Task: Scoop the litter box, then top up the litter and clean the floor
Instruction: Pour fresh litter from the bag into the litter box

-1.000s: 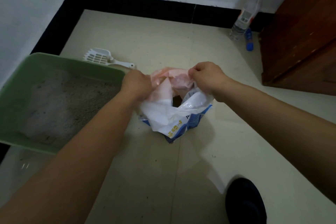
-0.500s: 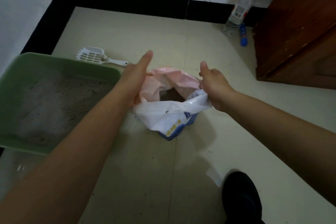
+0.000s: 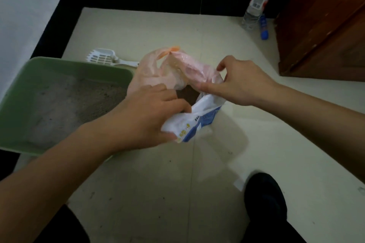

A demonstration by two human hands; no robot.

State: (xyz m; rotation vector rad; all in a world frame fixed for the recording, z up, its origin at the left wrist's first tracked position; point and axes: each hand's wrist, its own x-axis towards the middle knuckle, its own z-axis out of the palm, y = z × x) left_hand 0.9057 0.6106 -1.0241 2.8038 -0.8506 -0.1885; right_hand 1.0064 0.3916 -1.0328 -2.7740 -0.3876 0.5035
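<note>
A green litter box [image 3: 17, 140] with grey litter sits on the floor at the left. Beside it stands a white-and-blue litter bag [image 3: 199, 122] inside a pink plastic bag [image 3: 152, 71]; its mouth is open and dark inside. My left hand [image 3: 150, 114] grips the near white edge of the litter bag. My right hand [image 3: 241, 81] pinches the pink bag's rim on the right side. A white slotted scoop [image 3: 104, 58] lies on the floor behind the box.
A clear spray bottle [image 3: 256, 6] and a small blue-capped item [image 3: 263, 27] stand by the black skirting at the back right, next to a brown wooden cabinet [image 3: 325, 25]. My dark shoe [image 3: 264, 199] is at the lower right. Specks of litter dot the cream tiles.
My left hand dropped from the pink bag's left rim and took hold of the litter bag's near white edge. My right hand shifted to pinch the pink rim. The view moved closer.
</note>
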